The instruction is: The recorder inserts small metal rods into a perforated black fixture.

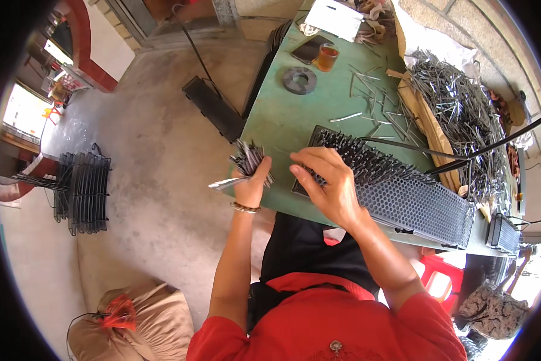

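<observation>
My left hand [253,180] is closed round a bundle of thin dark metal-looking sticks [247,157], off the table's left edge. One flat, shiny piece [227,183] juts out from that hand toward the left. My right hand [329,180] hovers over the near left end of a long black rack [415,207] full of round holes. Its fingers are curved, with thumb and forefinger tips a little apart and nothing visible between them. Many dark sticks [367,153] stand in the rack's far rows, while the nearer rows show bare holes.
Loose sticks [373,90] lie scattered on the green table [270,120]. A large heap of sticks [457,102] rests behind a cardboard edge at right. Farther back are a glass of amber drink [326,57], a phone [309,49] and a dark ring [299,80]. Black rods [487,146] cross above the rack.
</observation>
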{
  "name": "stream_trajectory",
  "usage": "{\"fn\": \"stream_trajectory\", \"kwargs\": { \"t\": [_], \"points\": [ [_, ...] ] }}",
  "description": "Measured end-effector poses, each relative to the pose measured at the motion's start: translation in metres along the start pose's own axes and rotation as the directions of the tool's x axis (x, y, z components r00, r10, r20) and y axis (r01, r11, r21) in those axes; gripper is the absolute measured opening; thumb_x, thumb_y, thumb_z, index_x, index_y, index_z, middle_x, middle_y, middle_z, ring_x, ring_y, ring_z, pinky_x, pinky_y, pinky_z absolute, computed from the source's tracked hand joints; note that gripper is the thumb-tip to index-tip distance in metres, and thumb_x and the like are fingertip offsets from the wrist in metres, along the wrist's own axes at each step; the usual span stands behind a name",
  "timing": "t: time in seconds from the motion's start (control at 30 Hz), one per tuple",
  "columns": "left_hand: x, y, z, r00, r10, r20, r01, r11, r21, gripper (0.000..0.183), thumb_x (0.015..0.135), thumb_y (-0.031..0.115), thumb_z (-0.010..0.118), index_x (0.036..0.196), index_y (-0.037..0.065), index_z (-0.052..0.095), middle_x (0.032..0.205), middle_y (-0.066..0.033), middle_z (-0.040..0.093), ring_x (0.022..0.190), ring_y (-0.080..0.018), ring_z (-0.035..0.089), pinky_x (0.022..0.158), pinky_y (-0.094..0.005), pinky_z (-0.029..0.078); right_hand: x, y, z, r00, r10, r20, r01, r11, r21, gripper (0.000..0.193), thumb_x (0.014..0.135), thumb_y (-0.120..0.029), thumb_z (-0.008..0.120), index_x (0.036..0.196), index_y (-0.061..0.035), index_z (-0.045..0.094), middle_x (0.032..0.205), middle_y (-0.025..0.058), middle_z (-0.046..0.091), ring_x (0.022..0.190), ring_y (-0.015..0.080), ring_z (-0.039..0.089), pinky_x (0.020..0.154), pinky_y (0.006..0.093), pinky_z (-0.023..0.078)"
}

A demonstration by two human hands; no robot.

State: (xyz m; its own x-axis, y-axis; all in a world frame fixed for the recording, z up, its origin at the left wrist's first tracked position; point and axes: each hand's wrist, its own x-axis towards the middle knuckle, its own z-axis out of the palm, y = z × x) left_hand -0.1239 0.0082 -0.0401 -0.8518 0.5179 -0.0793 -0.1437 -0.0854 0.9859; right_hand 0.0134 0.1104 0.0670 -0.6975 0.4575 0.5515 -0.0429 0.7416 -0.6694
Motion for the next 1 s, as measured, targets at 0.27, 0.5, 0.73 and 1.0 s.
{"fn": "stream_trajectory", "kwargs": {
  "t": [0.27, 0.5, 0.73, 1.0],
  "points": [
    [-0.065, 0.054, -0.016, 0.922, -0.076, 0.379, 0.067, 0.997, 0.039, 0.037, 0.083, 0.020, 0.069, 0.112, 0.000, 0.055, 0.097, -0.0076, 0.062, 0.085, -0.0155, 0.062, 0.071, -0.0294, 0.050, 0.012, -0.025, 0.005, 0.975, -0.175, 0.137, 0.166, 0.983, 0.075, 0.049, 0.070, -0.028, 0.078, 0.110, -0.0021, 0.064, 0.105, 0.0105, 0.058, 0.093, 0.0273, 0.054, 0.082, 0.0375, 0.044],
    [-0.101, 0.033, -0.012, 0.869, 0.138, 0.475, -0.390, 0.783, 0.485, 0.054, 0.080, 0.022, 0.070, 0.125, 0.001, 0.045, 0.127, -0.0166, 0.048, 0.111, -0.0263, 0.053, 0.088, -0.0361, 0.044, -0.021, -0.037, 0.022, 0.941, -0.120, 0.315, 0.112, 0.993, 0.044, 0.030, 0.068, -0.024, 0.076, 0.089, -0.0048, 0.066, 0.090, 0.0058, 0.058, 0.086, 0.0271, 0.049, 0.079, 0.0386, 0.039],
    [-0.125, 0.026, -0.007, 0.748, -0.212, 0.629, 0.120, 0.975, 0.186, 0.040, 0.078, 0.014, 0.073, 0.111, 0.001, 0.053, 0.098, -0.0055, 0.058, 0.091, -0.0187, 0.059, 0.078, -0.0303, 0.048, -0.034, -0.023, -0.011, 0.928, 0.108, 0.357, -0.193, 0.958, 0.212, 0.016, 0.074, -0.013, 0.075, 0.083, -0.0022, 0.068, 0.075, 0.0075, 0.064, 0.070, 0.0238, 0.056, 0.067, 0.0345, 0.047],
    [-0.155, 0.009, 0.005, 0.410, -0.634, 0.656, 0.842, 0.539, -0.005, 0.020, 0.084, 0.010, 0.067, 0.100, 0.006, 0.056, 0.084, -0.0049, 0.061, 0.073, -0.0141, 0.061, 0.065, -0.0303, 0.053, -0.020, 0.013, -0.031, 0.869, 0.495, -0.031, -0.470, 0.842, 0.264, 0.017, 0.082, -0.008, 0.072, 0.094, 0.0036, 0.068, 0.086, 0.0037, 0.068, 0.073, 0.0046, 0.059, 0.066, 0.0202, 0.048]
  ]
}}
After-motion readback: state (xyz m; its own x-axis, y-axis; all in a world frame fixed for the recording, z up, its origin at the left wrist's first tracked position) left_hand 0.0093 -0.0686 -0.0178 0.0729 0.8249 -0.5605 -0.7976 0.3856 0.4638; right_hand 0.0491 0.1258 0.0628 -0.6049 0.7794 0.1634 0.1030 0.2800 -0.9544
